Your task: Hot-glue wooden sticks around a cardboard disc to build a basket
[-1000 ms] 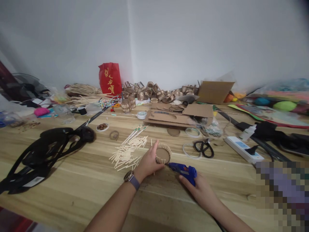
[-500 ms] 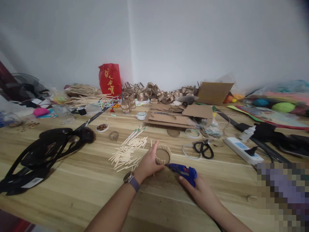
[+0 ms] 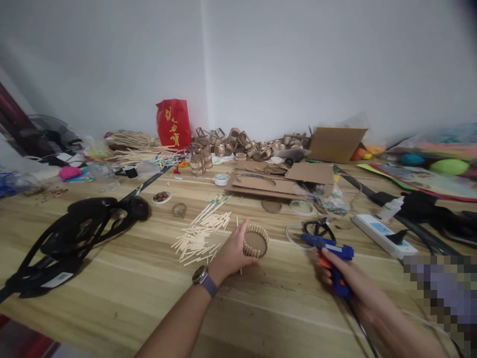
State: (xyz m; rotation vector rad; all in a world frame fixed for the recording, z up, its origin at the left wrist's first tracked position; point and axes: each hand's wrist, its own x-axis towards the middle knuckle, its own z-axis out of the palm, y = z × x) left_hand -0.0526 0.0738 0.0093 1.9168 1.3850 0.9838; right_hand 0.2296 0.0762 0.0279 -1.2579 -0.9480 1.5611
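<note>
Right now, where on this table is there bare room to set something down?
Bare tabletop lies between the left forearm and the blue glue gun, and between the black strapped gear and the loose wooden sticks. Cardboard sheets and piled stick baskets crowd the back.

Under my right fingers, the pistol-shaped blue plastic glue gun looks smooth and faintly glossy. Against my left fingers, the round brown cardboard cup has a matt base and a ridged wall of bare, pale wooden sticks. The light-brown wooden bench is smooth and grained; the flat brown cardboard sheets look matt.
</note>
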